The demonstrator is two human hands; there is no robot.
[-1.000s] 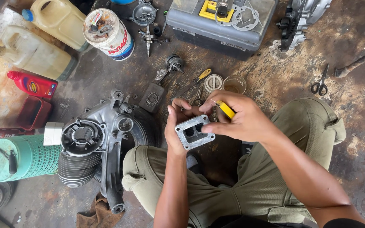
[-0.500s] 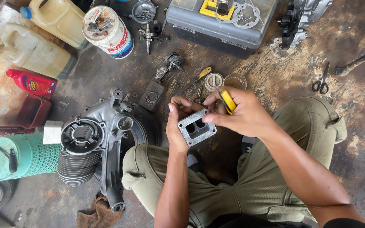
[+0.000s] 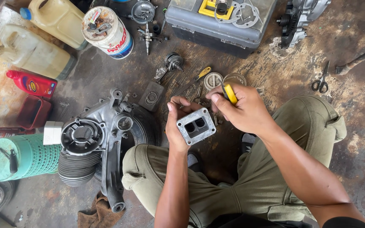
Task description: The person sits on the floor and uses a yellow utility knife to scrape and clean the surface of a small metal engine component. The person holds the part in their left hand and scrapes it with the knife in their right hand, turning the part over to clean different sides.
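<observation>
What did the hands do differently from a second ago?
Very little. The left hand tipped the grey metal plate a bit more upright and kept hold of it. The right hand still grips the yellow-handled tool, now at the plate's top edge. The engine casing, the tub and the scissors stayed put.
</observation>
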